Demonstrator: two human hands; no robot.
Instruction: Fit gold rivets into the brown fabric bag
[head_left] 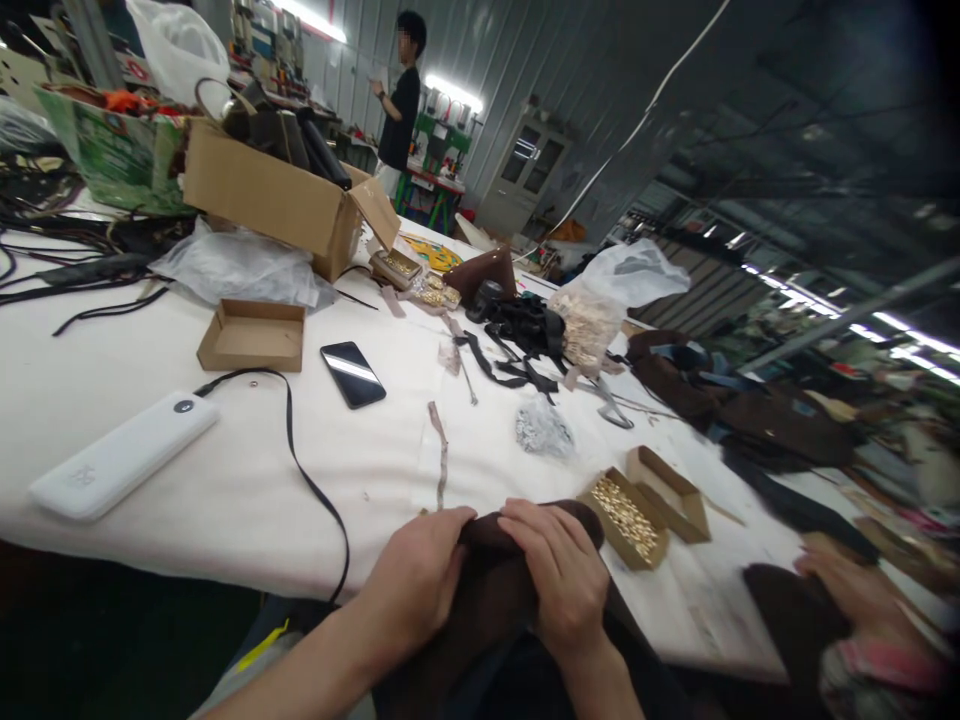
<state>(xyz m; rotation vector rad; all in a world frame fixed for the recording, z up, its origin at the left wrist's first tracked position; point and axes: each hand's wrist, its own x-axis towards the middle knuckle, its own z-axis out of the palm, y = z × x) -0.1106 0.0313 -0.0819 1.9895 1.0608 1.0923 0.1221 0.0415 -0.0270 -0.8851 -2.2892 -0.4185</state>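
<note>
with the middle of our view as the dial's centre, we hold a dark brown, soft-looking piece of material (491, 580) at six o'clock, at the near edge of a white-covered desk (247, 440). our left grip (420, 570) pinches its left end; our right grip (559, 575) is clasped on it, fingers bent over its top edge, thumb hidden from us.

just beside our right grip, towards four o'clock, we see a shallow brown cardboard box of small gold-coloured pieces (651, 553), with a second shallow brown cardboard box (694, 525) touching it. nearer the centre, also at four, lies a clear plastic bag of small silvery pieces (541, 428). a black glossy phone (352, 375) lies at nine, and a white oblong power bank (124, 460) between eight and nine, a thin black cable (290, 420) running from it. farther out at four, a co-worker's blurred hand (847, 585) shows. at eleven, a person in a black top (401, 110) stands well beyond us.
</note>
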